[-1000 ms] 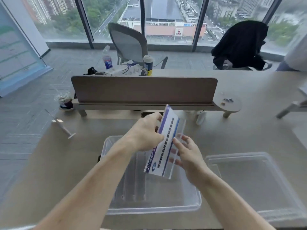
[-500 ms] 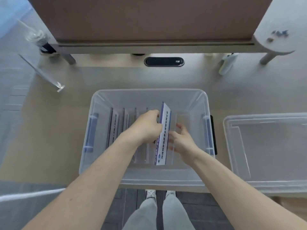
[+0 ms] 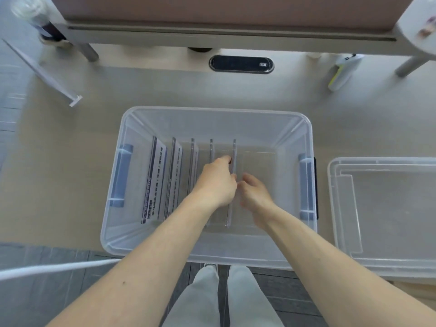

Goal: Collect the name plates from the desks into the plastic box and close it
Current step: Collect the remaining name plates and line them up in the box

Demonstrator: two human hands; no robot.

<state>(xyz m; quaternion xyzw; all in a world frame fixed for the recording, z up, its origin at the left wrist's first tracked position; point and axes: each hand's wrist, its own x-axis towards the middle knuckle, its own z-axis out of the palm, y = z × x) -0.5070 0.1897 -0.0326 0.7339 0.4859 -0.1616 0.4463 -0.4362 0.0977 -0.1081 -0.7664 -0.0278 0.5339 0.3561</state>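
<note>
A clear plastic box [image 3: 212,254] with blue side handles sits at the desk's near edge. Several name plates stand upright in a row inside it; the leftmost name plate [image 3: 155,182] shows its printed card. Both hands are down in the box. My left hand [image 3: 215,182] pinches the top edge of the rightmost name plate [image 3: 233,152], which stands upright, seen edge-on. Just right of that plate, my right hand [image 3: 253,195] has its fingers curled against the plate's lower part. The clear lid [image 3: 387,215] lies on the desk to the right of the box.
Another clear name plate [image 3: 43,72] stands on the desk at the far left. A black cable port [image 3: 241,64] is behind the box, under a brown divider screen [image 3: 212,10]. A white-and-green object [image 3: 341,74] lies at the back right. A cup [image 3: 40,22] stands far left.
The name plate went from tilted above the box to standing upright at the right end of the row. Both hands sank deeper into the box. The view tipped down.
</note>
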